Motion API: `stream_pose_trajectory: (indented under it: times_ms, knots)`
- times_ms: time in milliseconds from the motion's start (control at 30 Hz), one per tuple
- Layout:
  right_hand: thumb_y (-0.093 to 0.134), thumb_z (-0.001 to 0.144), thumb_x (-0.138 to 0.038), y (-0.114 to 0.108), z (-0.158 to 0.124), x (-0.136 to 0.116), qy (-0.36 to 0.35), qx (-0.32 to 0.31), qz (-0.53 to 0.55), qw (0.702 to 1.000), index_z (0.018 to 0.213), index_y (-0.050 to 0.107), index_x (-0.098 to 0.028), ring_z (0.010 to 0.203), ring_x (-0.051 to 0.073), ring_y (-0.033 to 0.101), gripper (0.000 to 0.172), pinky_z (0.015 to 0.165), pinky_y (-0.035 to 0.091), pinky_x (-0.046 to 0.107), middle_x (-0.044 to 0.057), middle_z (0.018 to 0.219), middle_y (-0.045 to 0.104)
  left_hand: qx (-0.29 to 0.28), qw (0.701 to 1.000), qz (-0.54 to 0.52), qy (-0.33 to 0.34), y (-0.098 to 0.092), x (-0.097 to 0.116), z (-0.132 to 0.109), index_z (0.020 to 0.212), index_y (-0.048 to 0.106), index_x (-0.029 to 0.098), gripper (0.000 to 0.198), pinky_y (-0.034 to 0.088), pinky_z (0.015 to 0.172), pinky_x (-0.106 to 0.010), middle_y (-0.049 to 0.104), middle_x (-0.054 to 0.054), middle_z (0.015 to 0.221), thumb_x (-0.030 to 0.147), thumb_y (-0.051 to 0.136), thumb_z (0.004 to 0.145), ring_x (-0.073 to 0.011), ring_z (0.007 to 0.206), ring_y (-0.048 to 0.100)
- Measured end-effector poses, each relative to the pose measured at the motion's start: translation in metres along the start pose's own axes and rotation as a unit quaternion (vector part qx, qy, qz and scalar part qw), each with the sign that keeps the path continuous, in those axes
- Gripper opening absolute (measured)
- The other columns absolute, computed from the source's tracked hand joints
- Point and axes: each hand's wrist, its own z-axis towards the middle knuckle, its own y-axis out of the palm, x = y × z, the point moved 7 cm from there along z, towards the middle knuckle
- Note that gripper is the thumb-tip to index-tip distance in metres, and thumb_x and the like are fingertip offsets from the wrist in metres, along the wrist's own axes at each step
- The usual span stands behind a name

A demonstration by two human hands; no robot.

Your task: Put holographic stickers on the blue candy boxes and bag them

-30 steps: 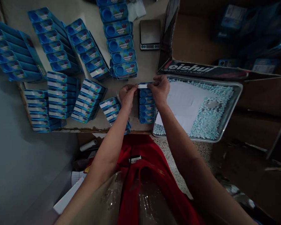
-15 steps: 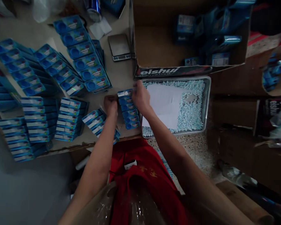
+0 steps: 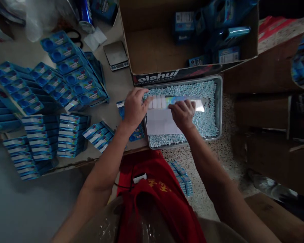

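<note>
As far as the head view shows, both hands are above the metal tray, which stands at the right end of the counter and is full of small pale-blue candy pieces. Between the hands is a shiny sticker strip, held about level over a white paper sheet that lies on the candy. The left hand pinches the strip's left end with thumb and fingers. The right hand has its fingers curled and pressed on the strip near its middle. I judge that the step in hand is taking one white sticker off the strip. To lift one calls for a fine pinch at a sticker's corner, with the left hand holding the strip taut. Which sticker the right fingertips touch is hidden under the knuckles. The row of blue candy packs just beside the tray is mostly covered by the left wrist. The print on the strip is too blurred to read.
</note>
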Motion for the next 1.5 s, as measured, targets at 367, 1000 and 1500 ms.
stream_pose_trajectory:
  times_ms: [367, 1000, 1500]
  knots:
    - [0.065, 0.096, -0.036, 0.01, -0.045, -0.021, -0.062, -0.083, 0.044, 0.994, 0.134, 0.067, -0.026, 0.114, 0.034, 0.056, 0.039, 0.092, 0.045, 0.048, 0.012, 0.13, 0.067, -0.083, 0.985, 0.006, -0.149, 0.066, -0.057, 0.008, 0.066, 0.077, 0.022, 0.008, 0.047, 0.076, -0.031, 0.07, -0.001, 0.069, 0.015, 0.08, 0.064, -0.0212, 0.072, 0.061]
    - [0.042, 0.104, -0.02, 0.029, -0.056, -0.023, -0.011, -0.049, 0.101, 0.994, 0.142, 0.062, -0.026, 0.13, 0.03, 0.055, 0.044, 0.108, 0.043, 0.05, 0.01, 0.141, 0.067, -0.085, 0.964, -0.106, -0.23, 0.081, -0.08, -0.012, 0.078, 0.08, 0.018, 0.012, 0.049, 0.066, -0.027, 0.072, 0.0, 0.072, 0.024, 0.078, 0.069, -0.0187, 0.068, 0.063]
    - [0.071, 0.092, -0.047, -0.058, -0.101, -0.058, 0.278, 0.031, 0.439, 0.854, 0.088, 0.072, -0.023, 0.052, 0.01, 0.039, 0.024, 0.061, 0.057, 0.032, -0.008, 0.056, 0.04, -0.023, 0.99, -0.119, -0.071, 0.044, -0.035, -0.039, 0.103, 0.075, 0.02, 0.049, 0.053, 0.102, -0.04, 0.074, -0.011, 0.108, 0.067, 0.067, 0.089, -0.0269, 0.111, 0.068]
